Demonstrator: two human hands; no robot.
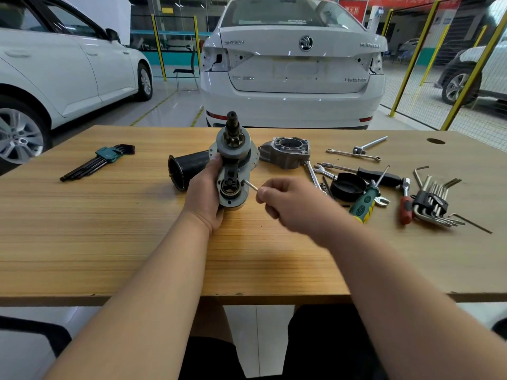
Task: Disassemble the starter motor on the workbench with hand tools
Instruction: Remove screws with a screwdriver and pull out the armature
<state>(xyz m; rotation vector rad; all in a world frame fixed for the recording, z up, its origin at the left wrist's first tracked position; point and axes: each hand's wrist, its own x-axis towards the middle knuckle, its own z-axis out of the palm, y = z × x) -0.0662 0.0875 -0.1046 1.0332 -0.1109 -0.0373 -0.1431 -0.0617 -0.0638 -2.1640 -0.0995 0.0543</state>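
Observation:
My left hand grips the starter motor's inner assembly, a grey plate with the pinion gear and shaft pointing up, held above the wooden workbench. My right hand pinches a thin metal hex key whose tip touches the right side of the assembly's lower round opening. The black cylindrical motor housing lies on its side just behind my left hand. The grey cast nose housing sits to the right of the assembly.
A green-holder hex key set lies at the left. To the right are wrenches, a black cap, a green-handled screwdriver, a red-handled tool and another hex key set. White cars stand behind the bench.

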